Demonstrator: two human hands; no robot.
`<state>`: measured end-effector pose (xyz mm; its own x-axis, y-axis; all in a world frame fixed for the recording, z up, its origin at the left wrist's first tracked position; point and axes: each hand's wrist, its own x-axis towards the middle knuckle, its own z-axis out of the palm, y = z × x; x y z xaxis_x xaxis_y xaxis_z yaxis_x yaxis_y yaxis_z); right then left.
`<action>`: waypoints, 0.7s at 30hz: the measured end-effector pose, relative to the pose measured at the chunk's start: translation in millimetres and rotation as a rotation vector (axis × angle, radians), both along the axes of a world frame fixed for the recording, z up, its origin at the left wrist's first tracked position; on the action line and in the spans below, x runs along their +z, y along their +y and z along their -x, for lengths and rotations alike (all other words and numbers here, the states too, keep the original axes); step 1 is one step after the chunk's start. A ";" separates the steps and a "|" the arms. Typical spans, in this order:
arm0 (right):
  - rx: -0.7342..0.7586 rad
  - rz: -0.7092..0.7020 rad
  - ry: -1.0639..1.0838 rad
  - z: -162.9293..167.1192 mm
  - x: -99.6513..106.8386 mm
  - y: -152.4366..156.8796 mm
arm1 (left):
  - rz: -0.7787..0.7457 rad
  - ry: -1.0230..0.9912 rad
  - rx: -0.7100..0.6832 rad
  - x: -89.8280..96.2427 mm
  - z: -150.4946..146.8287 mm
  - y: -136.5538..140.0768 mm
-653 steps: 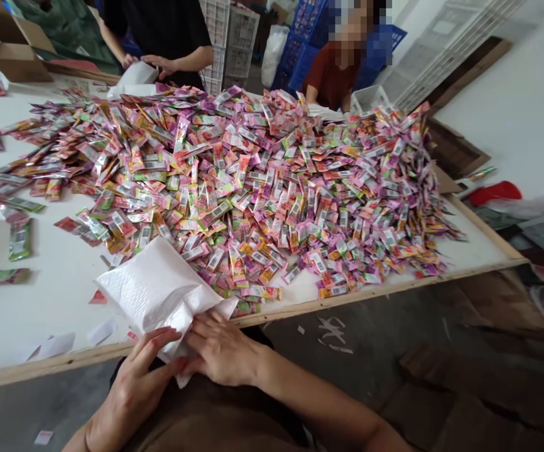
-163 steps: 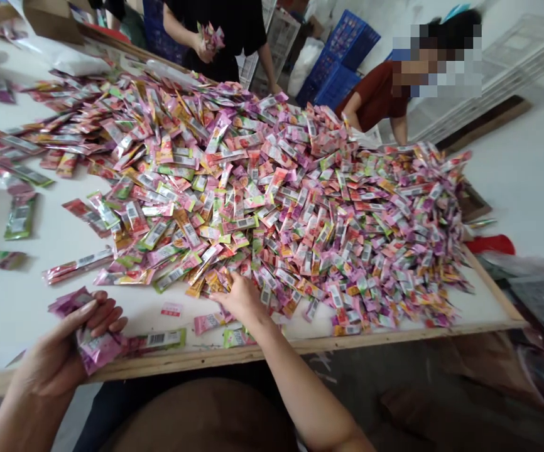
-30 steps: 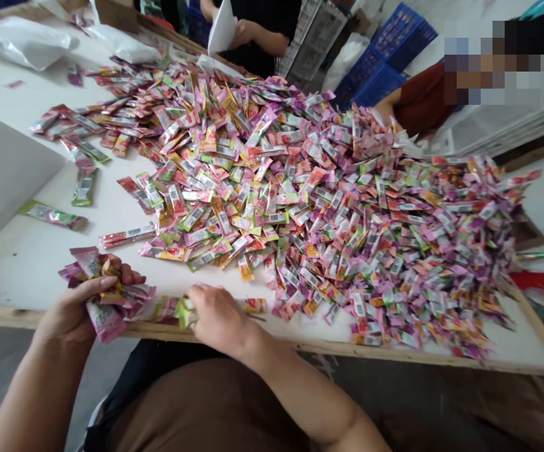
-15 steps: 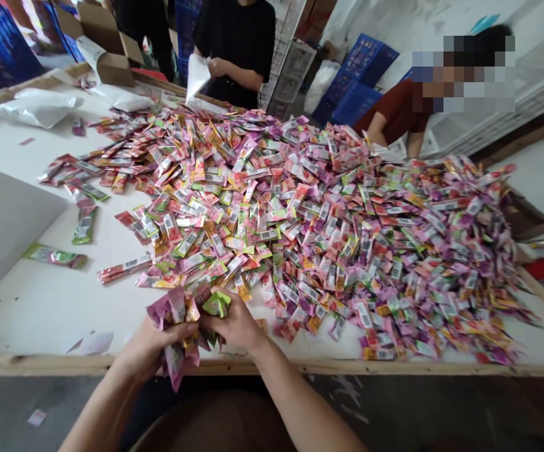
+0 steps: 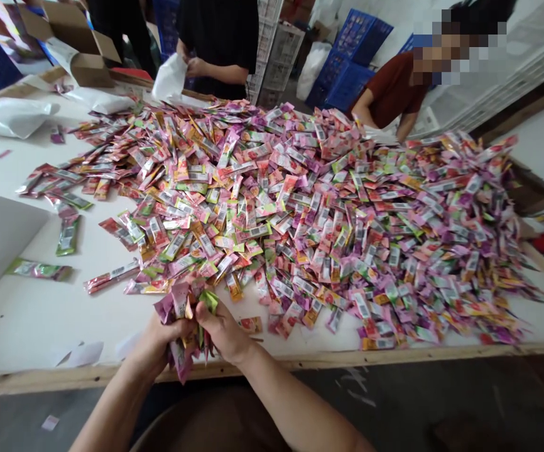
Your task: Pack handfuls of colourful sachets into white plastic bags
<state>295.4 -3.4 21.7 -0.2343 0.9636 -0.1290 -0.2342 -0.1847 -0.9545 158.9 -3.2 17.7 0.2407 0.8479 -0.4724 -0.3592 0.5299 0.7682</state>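
Both of my hands meet over the near edge of the white table (image 5: 125, 314), gripping one bunch of small printed sachets (image 5: 181, 361). My left hand (image 5: 163, 336) wraps round the pink and purple ones, thumb across the front. From the other side my right hand (image 5: 225, 329) closes on the bunch, its thumb by a green-ended sachet. How many they hold is hidden by the fingers. Just beyond lies a wide pile of loose sachets (image 5: 300, 213) in pink, purple, green, orange and red, many with barcodes. One orange-pink sachet (image 5: 252, 324) lies beside my right hand.
A white panel (image 5: 3, 245) stands at the left. White bags (image 5: 15, 118) and an open cardboard box (image 5: 76, 47) are at the far left. Across the table one person holds a white bag (image 5: 171, 76); another, in a dark red shirt (image 5: 387, 85), leans over the pile. Blue crates (image 5: 347, 59) stand behind.
My hands have drawn closer together, pressing the sachets into one tighter bunch. The view has shifted slightly. Across the table, the person's white bag has been raised and tilted.
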 end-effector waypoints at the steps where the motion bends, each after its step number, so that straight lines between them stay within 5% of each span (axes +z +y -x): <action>1: 0.011 -0.011 0.016 -0.1 0.1 1.1 | 0.005 0.003 0.018 0.9 0.2 0.2; 8: -0.034 -0.137 -0.441 -8.4 -0.6 3.8 | 0.321 -0.188 0.048 13.3 -2.9 -8.2; 16: -0.047 -0.332 -1.090 2.6 20.7 -0.7 | 0.335 -0.028 -0.013 30.3 2.4 -23.5; 21: 0.116 -0.365 -0.999 20.9 19.9 -11.9 | 0.315 0.159 -0.009 36.3 17.3 -27.6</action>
